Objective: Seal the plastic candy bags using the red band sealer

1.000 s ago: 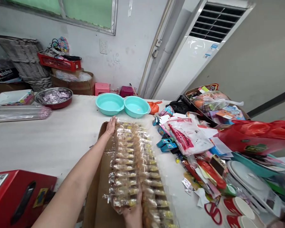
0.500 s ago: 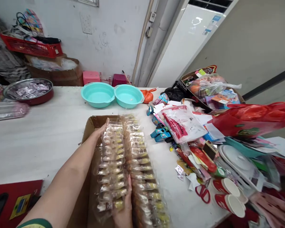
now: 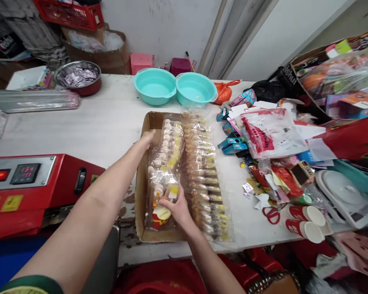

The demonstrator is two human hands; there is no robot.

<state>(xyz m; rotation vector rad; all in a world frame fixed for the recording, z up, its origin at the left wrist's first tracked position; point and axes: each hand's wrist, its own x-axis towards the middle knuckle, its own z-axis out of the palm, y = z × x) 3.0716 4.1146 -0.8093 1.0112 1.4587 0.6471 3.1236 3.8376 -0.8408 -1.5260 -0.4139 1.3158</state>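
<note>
A shallow cardboard tray (image 3: 140, 192) lies on the white table, filled with rows of small clear plastic packets (image 3: 199, 163). My left hand (image 3: 147, 139) reaches to the far left end of the left row of packets (image 3: 168, 155) and presses against it, fingers curled. At the near end of the same row my right hand (image 3: 175, 206) grips the packets, fingers closed on the plastic. The two hands squeeze that row between them. A second, longer row lies to the right, partly off the tray.
A red sealing machine (image 3: 33, 183) stands at the left. Two teal basins (image 3: 174, 86) and a metal bowl (image 3: 78, 76) sit at the back. A heap of packaging, red paper cups (image 3: 306, 222) and red scissors (image 3: 271, 214) crowds the right side.
The view has tilted down and shifted; the red machine is back in sight. My hands have pushed the left row of packets together into the tray, so it is shorter and bunched.
</note>
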